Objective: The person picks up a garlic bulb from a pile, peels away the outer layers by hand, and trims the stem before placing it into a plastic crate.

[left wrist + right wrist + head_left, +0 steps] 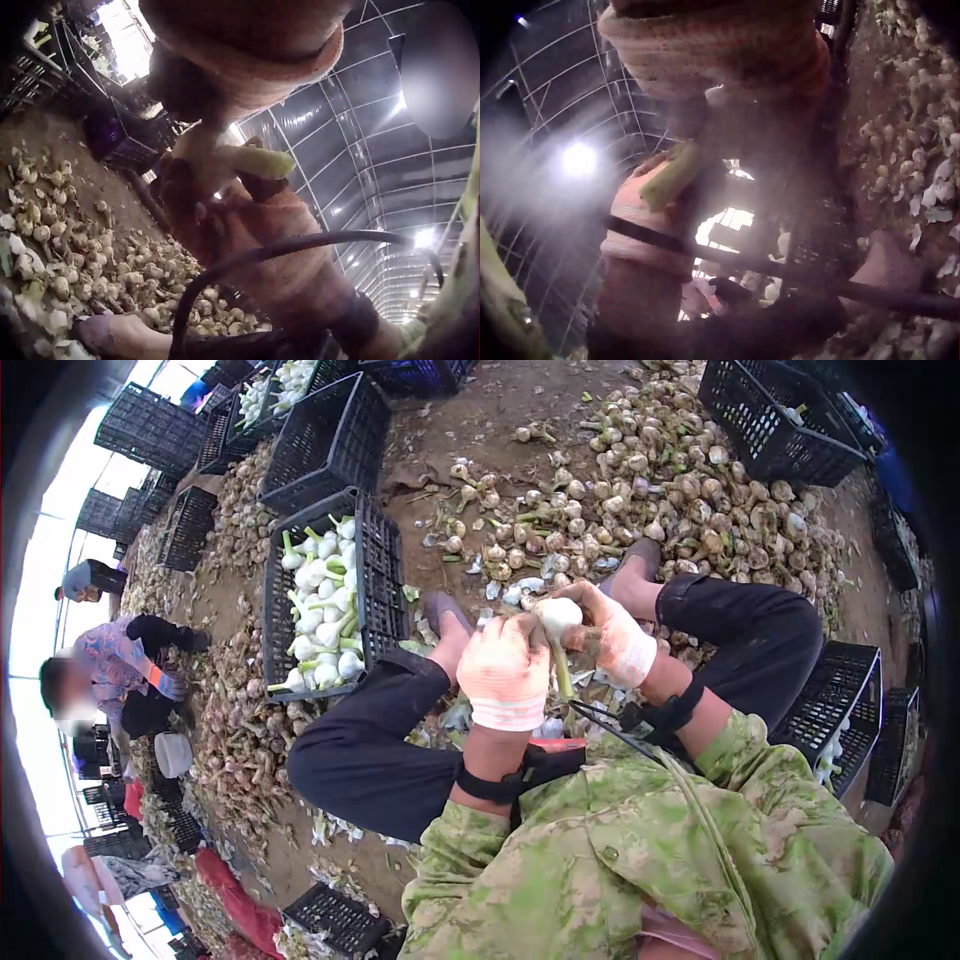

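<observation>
In front of my lap, both gloved hands meet at one white garlic bulb [558, 614] whose green stem [564, 675] points down toward me. My right hand [615, 638] grips the bulb from the right, fingers curled over its far side. On the left, my left hand [505, 668] pinches at the bulb's side with bent fingers. The cut stem [259, 162] sticks out between the two hands in the left wrist view. From the right wrist view the stem [669, 178] shows too, while most of the bulb lies hidden in shadow behind the fingers.
A black crate [385, 575] of cleaned garlic stands by my left knee. Beyond my feet spreads a heap of unpeeled garlic [690, 490]. More crates [330, 445] stand around, one [830, 695] beside my right knee. Another person [120, 670] sits at the left.
</observation>
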Motion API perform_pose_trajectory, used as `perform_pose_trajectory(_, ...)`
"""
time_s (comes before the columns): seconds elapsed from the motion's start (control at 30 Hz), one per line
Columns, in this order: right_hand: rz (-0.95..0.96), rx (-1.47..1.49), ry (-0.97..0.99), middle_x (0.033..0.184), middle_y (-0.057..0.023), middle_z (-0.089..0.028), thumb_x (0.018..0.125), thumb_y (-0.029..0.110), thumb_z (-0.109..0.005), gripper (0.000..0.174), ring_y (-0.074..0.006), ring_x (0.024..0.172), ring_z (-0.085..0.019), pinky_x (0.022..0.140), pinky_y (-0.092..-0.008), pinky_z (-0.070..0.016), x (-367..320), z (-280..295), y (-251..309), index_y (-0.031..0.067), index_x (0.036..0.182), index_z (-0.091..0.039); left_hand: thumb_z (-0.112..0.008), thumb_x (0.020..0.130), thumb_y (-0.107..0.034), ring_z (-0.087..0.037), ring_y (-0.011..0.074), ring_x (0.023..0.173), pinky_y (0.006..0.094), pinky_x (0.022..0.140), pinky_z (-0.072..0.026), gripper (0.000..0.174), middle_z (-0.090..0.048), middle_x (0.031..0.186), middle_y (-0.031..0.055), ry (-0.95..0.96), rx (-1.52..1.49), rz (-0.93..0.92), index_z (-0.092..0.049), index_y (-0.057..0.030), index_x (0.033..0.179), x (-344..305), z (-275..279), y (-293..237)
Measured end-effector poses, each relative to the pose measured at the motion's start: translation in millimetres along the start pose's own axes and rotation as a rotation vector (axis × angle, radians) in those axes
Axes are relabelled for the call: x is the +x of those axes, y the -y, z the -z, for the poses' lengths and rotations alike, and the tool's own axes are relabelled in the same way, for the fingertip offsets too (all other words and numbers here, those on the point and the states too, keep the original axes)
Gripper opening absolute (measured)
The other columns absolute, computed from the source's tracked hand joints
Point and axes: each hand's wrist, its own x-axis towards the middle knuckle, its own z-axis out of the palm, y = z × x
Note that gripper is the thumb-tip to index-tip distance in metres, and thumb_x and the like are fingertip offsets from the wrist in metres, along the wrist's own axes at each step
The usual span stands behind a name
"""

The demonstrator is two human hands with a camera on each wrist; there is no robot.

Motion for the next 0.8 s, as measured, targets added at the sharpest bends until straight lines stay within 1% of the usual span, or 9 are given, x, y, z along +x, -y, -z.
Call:
perform_pose_trajectory(0.03,-0.048,0.065,0.035,0.108,-0.0093,-0.052,0.074,0.003,-0.059,0.047,-0.0146,0.094,-0.05,0.08,-0.029,-0.0441,-1,4,0,0.001,0.117,-0.04,-0.064,0.068,-0.003,-0.058,0.0224,0.06,0.0303,0.057,-0.0464,0.01,-0.06,0.07,0.0089,-0.037,-0.153,0.016,-0.062,-0.0056,0.077,2,-2,3)
perform_pose_trajectory(0.13,-0.07,0.187,0.097,0.108,-0.008,-0.051,0.078,0.015,-0.06,0.048,-0.0129,0.092,-0.05,0.077,-0.027,-0.0444,-10,7,3,0.0024,0.119,-0.039,-0.061,0.075,-0.002,-0.052,0.0079,0.055,0.0223,0.051,-0.0429,0.002,-0.059,0.068,0.0019,0.077,-0.926,0.769,-0.061,-0.0029,0.077,6,-9,13)
perform_pose_trajectory(0.27,-0.181,0.372,0.274,0.101,-0.0051,-0.053,0.082,0.035,-0.057,0.058,-0.01,0.084,-0.051,0.07,-0.0248,-0.0447,-13,10,-2,0.0024,0.125,-0.036,-0.058,0.078,-0.002,-0.052,0.0074,0.058,0.0205,0.052,-0.0431,0.003,-0.059,0.071,0.0017,0.096,-1.185,0.915,-0.06,-0.0022,0.081,2,-5,9)
perform_pose_trajectory(0.3,-0.223,0.265,0.264,0.096,-0.0043,-0.054,0.082,0.036,-0.057,0.057,-0.0093,0.081,-0.052,0.069,-0.0246,-0.0446,-14,9,1,0.0009,0.123,-0.038,-0.057,0.079,-0.003,-0.055,0.0096,0.061,0.0233,0.052,-0.0465,0.004,-0.059,0.072,0.0032,0.137,-0.964,0.643,-0.059,-0.0028,0.083,-3,-11,17)
perform_pose_trajectory(0.4,-0.293,0.126,0.24,0.087,-0.0025,-0.055,0.082,0.035,-0.058,0.054,-0.0083,0.077,-0.052,0.067,-0.0244,-0.0445,-13,15,2,-0.0019,0.118,-0.042,-0.053,0.077,0.004,-0.056,0.0113,0.062,0.0241,0.053,-0.0488,0.01,-0.059,0.072,0.0048,0.213,-1.028,0.651,-0.058,0.0002,0.085,-2,2,11)
perform_pose_trajectory(0.43,-0.316,0.093,0.228,0.082,-0.0015,-0.055,0.082,0.033,-0.058,0.052,-0.008,0.074,-0.052,0.066,-0.0244,-0.0445,-13,19,-1,-0.0032,0.116,-0.044,-0.053,0.077,0.002,-0.06,0.0161,0.065,0.0261,0.054,-0.0507,0.011,-0.061,0.076,0.0084,0.187,-1.495,0.899,-0.058,0.001,0.087,-3,2,17)
perform_pose_trajectory(0.57,-0.123,0.326,0.338,0.075,0.0001,-0.053,0.078,0.04,-0.062,0.056,-0.0066,0.067,-0.051,0.056,-0.0211,-0.0412,-17,24,-9,-0.0033,0.111,-0.047,-0.064,0.075,-0.012,-0.062,0.0232,0.08,0.0344,0.065,-0.0537,0.023,-0.062,0.092,0.0138,0.162,-2.013,0.67,-0.056,0.0005,0.092,-12,-1,20)
perform_pose_trajectory(0.67,-0.347,0.355,0.318,0.088,-0.0054,-0.061,0.064,0.061,-0.065,0.086,-0.0058,0.067,-0.055,0.051,-0.0187,-0.0429,-21,20,10,-0.004,0.117,-0.045,-0.068,0.073,-0.015,-0.061,0.0244,0.082,0.0367,0.068,-0.0531,0.03,-0.06,0.089,0.0121,0.027,-1.981,0.789,-0.055,-0.0005,0.096,-3,24,11)
perform_pose_trajectory(0.8,-0.226,0.429,0.193,0.084,-0.0039,-0.059,0.07,0.055,-0.064,0.071,-0.0088,0.066,-0.055,0.052,-0.0212,-0.0433,-23,25,-8,0.0003,0.113,-0.049,-0.061,0.078,-0.008,-0.061,0.0253,0.076,0.0353,0.061,-0.0534,0.016,-0.06,0.085,0.0112,-0.052,-1.741,0.843,-0.054,-0.0011,0.092,3,33,29)
